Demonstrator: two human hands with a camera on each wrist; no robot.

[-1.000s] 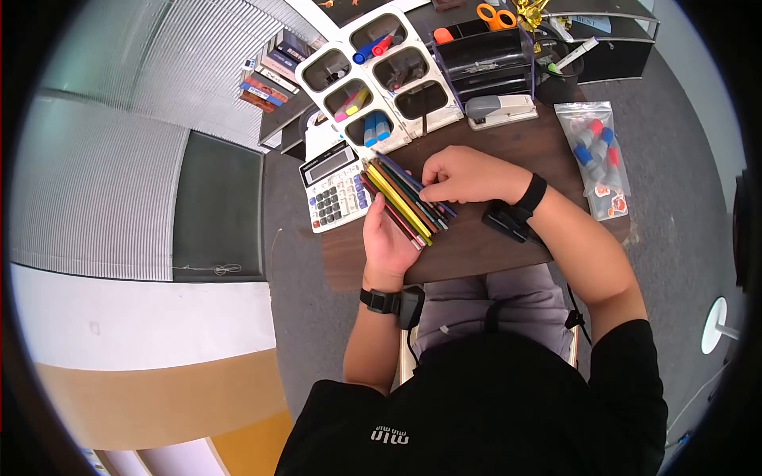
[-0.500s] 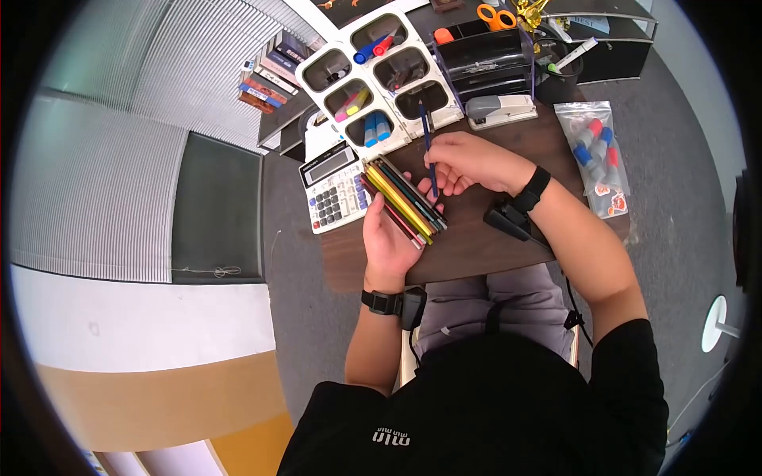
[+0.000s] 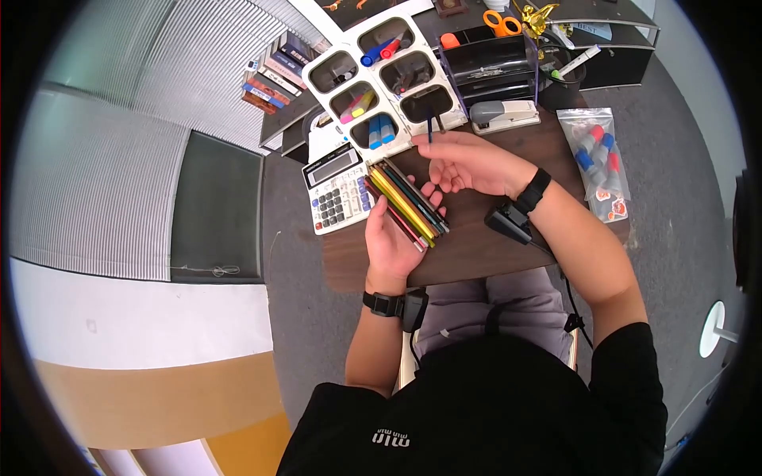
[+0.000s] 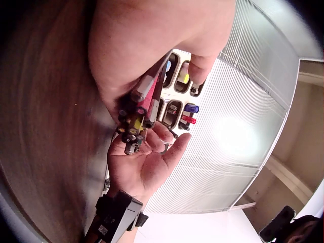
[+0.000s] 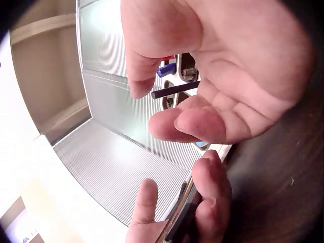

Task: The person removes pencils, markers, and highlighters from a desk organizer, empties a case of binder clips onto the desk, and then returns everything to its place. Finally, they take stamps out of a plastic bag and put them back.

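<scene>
My left hand [image 3: 390, 247] holds a bundle of coloured pencils [image 3: 403, 202], yellow, red, brown and dark ones, with the thumb on one side and fingertips on the other. In the left wrist view the pencil ends [image 4: 134, 121] point toward the camera. My right hand [image 3: 480, 165] is at the front of a white organizer [image 3: 394, 95], fingers loosely bent and thumb apart. Beside its fingertips, a dark blue pencil [image 3: 430, 127] sticks out of the lower right compartment, near another dark stick. In the right wrist view a dark pencil [image 5: 174, 90] shows between thumb and fingers.
A calculator [image 3: 337, 194] lies left of the pencils. Other compartments hold markers [image 3: 381, 131] and highlighters [image 3: 357, 105]. Right of the organizer are a stapler [image 3: 504, 116], a black desk tray [image 3: 492, 63] with orange scissors [image 3: 502, 22], and a plastic bag [image 3: 595, 151] of capped tubes.
My right hand took a blue pencil from the bundle, tilted it upright and moved it up to the organizer's lower right compartment; its fingers have since loosened. The left hand keeps its hold.
</scene>
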